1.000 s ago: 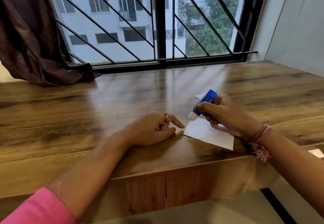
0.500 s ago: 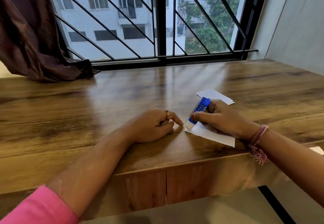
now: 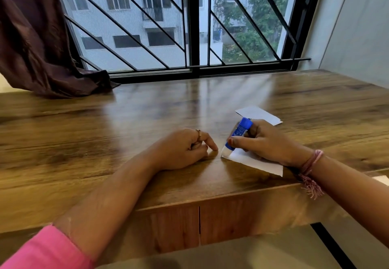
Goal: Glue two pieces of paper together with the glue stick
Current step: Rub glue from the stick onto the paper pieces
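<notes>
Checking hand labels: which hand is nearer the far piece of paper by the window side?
Right. The right hand, gripping the glue stick, sits just in front of the far paper; the left hand rests further left on the table.

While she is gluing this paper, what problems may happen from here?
1. The left hand rests beside the near white paper sheet, not on it, so the blue glue stick in the right hand may drag the sheet.
2. The white tip works at the sheet's corner, so glue may smear onto the wooden table.
</notes>
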The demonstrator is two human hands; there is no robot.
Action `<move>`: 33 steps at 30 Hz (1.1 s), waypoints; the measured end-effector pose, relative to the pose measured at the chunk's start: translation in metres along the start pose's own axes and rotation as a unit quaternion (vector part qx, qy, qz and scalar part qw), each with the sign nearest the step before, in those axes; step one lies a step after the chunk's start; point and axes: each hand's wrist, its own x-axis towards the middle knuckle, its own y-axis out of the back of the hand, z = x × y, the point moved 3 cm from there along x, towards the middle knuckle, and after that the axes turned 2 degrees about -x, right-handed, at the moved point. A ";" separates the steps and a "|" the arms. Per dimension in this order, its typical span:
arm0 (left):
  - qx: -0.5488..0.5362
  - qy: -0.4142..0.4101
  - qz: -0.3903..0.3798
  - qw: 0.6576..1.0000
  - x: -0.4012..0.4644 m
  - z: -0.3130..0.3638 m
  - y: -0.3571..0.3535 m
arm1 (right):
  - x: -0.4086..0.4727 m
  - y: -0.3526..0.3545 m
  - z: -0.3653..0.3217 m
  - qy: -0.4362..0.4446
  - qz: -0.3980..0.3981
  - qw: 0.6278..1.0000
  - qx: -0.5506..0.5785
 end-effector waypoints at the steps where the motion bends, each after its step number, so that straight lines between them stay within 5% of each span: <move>1: 0.001 0.000 0.000 1.000 0.000 0.000 0.000 | 0.000 0.000 0.000 0.002 0.001 1.000 0.004; 33: 0.002 -0.034 -0.025 0.999 -0.008 0.009 0.002 | 0.002 0.005 0.003 -0.009 0.039 0.999 -0.024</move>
